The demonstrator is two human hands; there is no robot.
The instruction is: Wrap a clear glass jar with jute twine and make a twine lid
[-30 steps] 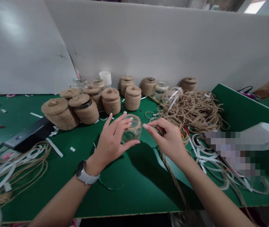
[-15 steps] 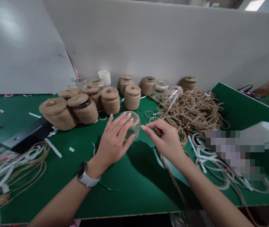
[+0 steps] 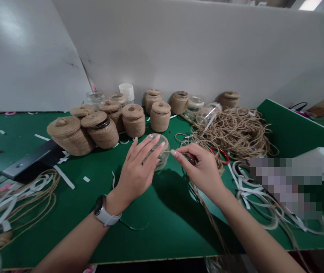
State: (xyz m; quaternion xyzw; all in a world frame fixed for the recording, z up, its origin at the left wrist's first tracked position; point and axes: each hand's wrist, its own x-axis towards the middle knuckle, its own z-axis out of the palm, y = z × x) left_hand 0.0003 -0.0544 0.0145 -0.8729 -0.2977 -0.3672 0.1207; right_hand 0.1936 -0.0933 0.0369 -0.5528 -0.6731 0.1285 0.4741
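Evidently smooth, clear and rounded, the squat glass jar (image 3: pixel 163 161) sits mid-view, just above the green tabletop (image 3: pixel 162 239) or on it; I cannot tell which. A fibrous twine strand (image 3: pixel 167 151) leaves its side toward three o'clock. Fingers cover much of the glass, so which way its mouth points is unclear; no long axis stands out in so stubby a shape.

The left hand (image 3: pixel 137 168) lies at the jar's eight o'clock, palm down, fingers spread over the glass and steadying it, its forearm slanting in from seven, a pale-strapped watch (image 3: pixel 105 216) on the wrist. At three o'clock the right hand (image 3: pixel 200 163) pinches the strand narrowly between thumb and forefinger, other fingers curled, forearm rising from five.

Coarse, ridged twine-wrapped jars (image 3: pixel 133 123) cluster toward ten and eleven; a loose, tangled twine heap (image 3: pixel 240 131) spreads between two and three.
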